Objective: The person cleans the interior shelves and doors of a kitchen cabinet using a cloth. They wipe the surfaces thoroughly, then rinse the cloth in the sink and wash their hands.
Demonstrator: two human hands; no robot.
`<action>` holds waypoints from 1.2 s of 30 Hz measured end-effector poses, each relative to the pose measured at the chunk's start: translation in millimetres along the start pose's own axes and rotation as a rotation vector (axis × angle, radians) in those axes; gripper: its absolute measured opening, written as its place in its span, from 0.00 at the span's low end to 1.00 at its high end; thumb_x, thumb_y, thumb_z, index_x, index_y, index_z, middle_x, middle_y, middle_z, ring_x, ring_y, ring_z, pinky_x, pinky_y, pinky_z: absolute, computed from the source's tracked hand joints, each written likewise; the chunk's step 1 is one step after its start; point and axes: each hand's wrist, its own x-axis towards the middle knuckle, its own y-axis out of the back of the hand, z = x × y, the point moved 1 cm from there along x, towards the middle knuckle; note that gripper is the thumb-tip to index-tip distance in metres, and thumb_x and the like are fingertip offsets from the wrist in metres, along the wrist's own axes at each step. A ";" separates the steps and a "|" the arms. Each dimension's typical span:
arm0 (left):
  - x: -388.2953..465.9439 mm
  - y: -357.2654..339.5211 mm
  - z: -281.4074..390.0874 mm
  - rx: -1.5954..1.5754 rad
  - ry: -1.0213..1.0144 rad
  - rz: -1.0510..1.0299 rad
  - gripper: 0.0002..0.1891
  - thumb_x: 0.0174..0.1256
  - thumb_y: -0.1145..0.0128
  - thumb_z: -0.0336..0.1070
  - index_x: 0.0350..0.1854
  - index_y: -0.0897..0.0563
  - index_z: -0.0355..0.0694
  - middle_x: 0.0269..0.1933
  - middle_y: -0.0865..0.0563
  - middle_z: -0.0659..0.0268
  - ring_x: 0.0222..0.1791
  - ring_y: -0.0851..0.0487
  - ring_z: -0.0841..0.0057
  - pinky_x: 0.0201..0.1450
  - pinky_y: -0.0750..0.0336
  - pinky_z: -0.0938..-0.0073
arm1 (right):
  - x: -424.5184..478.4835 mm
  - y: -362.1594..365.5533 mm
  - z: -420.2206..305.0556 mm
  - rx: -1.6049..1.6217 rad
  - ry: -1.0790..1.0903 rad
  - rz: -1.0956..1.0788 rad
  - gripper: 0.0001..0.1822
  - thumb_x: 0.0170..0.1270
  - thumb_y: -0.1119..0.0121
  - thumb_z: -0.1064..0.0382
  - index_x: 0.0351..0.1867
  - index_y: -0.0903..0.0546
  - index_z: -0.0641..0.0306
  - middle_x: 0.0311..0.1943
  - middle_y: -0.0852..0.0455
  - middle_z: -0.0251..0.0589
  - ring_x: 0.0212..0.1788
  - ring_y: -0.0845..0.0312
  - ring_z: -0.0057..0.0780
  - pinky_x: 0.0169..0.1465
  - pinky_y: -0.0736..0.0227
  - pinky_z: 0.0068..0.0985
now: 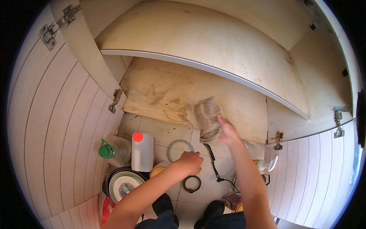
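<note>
My right hand point(229, 132) grips a folded, dirty cloth point(208, 118), blurred as if in motion. The cloth is at the front edge of the cabinet's bottom board point(171, 86), whose front left part is stained, with a peeling, torn surface. Above that board runs a wooden shelf point(194, 37) with a metal-coloured front edge. My left hand point(190, 163) is curled over the floor, beside a grey ring point(171, 147) and above a black ring point(191, 190). Its fingertips are turned away, so whether it holds anything is hidden.
Open slatted doors stand left point(57, 114) and right point(308, 177). On the tiled floor are a white jug with a red cap point(144, 156), a green-capped clear bottle point(121, 148), stacked round containers point(115, 183), a black corded tool point(211, 156) and a white pump bottle point(263, 165).
</note>
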 end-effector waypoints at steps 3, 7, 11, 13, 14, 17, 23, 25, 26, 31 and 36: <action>-7.0 10.1 5.6 -0.019 -0.029 0.071 0.20 0.59 0.44 0.43 0.50 0.22 0.36 0.60 0.27 0.49 0.60 0.28 0.54 0.60 0.32 0.58 | -27.8 9.9 -41.5 0.122 -0.012 -0.086 0.31 0.65 0.45 0.46 0.63 0.34 0.62 0.59 0.26 0.42 0.60 0.30 0.37 0.62 0.34 0.39; -15.6 24.4 16.6 -0.074 -0.061 0.063 0.20 0.60 0.44 0.44 0.50 0.22 0.36 0.62 0.28 0.48 0.60 0.28 0.55 0.60 0.31 0.59 | -45.5 18.1 -49.0 0.100 -0.012 -0.007 0.27 0.66 0.46 0.48 0.61 0.31 0.62 0.57 0.24 0.41 0.59 0.30 0.37 0.61 0.32 0.41; -11.9 23.2 18.6 -0.119 -0.074 0.086 0.20 0.60 0.45 0.44 0.50 0.22 0.36 0.60 0.27 0.49 0.59 0.27 0.56 0.58 0.30 0.59 | -43.4 30.4 -40.8 0.048 0.030 0.043 0.27 0.65 0.43 0.48 0.59 0.29 0.63 0.54 0.23 0.40 0.58 0.29 0.35 0.60 0.32 0.38; -10.3 21.6 13.6 -0.094 -0.049 0.083 0.20 0.61 0.45 0.45 0.50 0.22 0.36 0.59 0.26 0.49 0.59 0.27 0.56 0.58 0.30 0.59 | -33.8 37.7 -43.4 0.057 0.057 0.054 0.26 0.65 0.42 0.48 0.58 0.28 0.63 0.54 0.22 0.40 0.58 0.29 0.35 0.60 0.32 0.37; -10.4 19.8 9.4 -0.084 -0.034 0.083 0.20 0.61 0.46 0.45 0.50 0.22 0.36 0.59 0.26 0.49 0.58 0.26 0.56 0.58 0.30 0.59 | -27.7 40.6 -47.5 0.073 0.065 0.043 0.26 0.64 0.42 0.49 0.57 0.28 0.64 0.54 0.22 0.39 0.58 0.29 0.35 0.60 0.32 0.37; -8.8 -0.4 -1.2 -0.081 0.059 0.080 0.21 0.61 0.46 0.45 0.51 0.22 0.36 0.58 0.24 0.50 0.57 0.26 0.56 0.59 0.30 0.58 | 6.6 72.5 -35.8 -0.069 0.200 0.211 0.28 0.64 0.41 0.49 0.57 0.28 0.67 0.55 0.23 0.43 0.59 0.29 0.38 0.60 0.33 0.36; -4.4 -15.7 -11.6 -0.069 0.165 0.030 0.22 0.61 0.46 0.47 0.52 0.22 0.36 0.58 0.25 0.50 0.57 0.26 0.56 0.59 0.31 0.59 | 69.9 98.7 1.9 -0.994 0.585 0.508 0.47 0.57 0.45 0.33 0.70 0.42 0.63 0.68 0.46 0.63 0.71 0.54 0.55 0.71 0.59 0.45; -6.5 -18.8 -15.2 -0.081 0.198 0.081 0.22 0.62 0.46 0.47 0.52 0.22 0.36 0.58 0.25 0.50 0.57 0.26 0.55 0.59 0.31 0.59 | 59.1 52.6 11.2 -1.357 0.337 0.493 0.50 0.55 0.48 0.27 0.71 0.44 0.60 0.71 0.54 0.61 0.72 0.62 0.59 0.71 0.67 0.51; -5.1 -18.8 -13.5 -0.079 0.199 0.104 0.22 0.62 0.47 0.47 0.52 0.22 0.36 0.58 0.25 0.49 0.57 0.26 0.55 0.59 0.31 0.59 | 58.8 50.8 18.4 -1.402 0.401 0.545 0.50 0.55 0.48 0.28 0.71 0.43 0.59 0.72 0.55 0.59 0.72 0.62 0.60 0.70 0.67 0.52; 12.7 -20.9 -10.6 -0.128 0.173 0.069 0.21 0.61 0.47 0.46 0.51 0.22 0.36 0.56 0.24 0.50 0.55 0.24 0.55 0.57 0.30 0.58 | 61.1 20.2 44.6 -1.632 0.541 0.441 0.45 0.55 0.46 0.35 0.70 0.41 0.56 0.73 0.56 0.52 0.72 0.62 0.57 0.70 0.66 0.52; 41.9 -19.0 5.8 -0.093 0.120 0.002 0.19 0.61 0.47 0.45 0.48 0.21 0.36 0.56 0.24 0.52 0.54 0.24 0.55 0.56 0.29 0.58 | 45.2 -55.3 58.4 -1.644 0.932 -0.002 0.39 0.55 0.41 0.48 0.69 0.38 0.56 0.73 0.52 0.45 0.72 0.59 0.54 0.71 0.61 0.50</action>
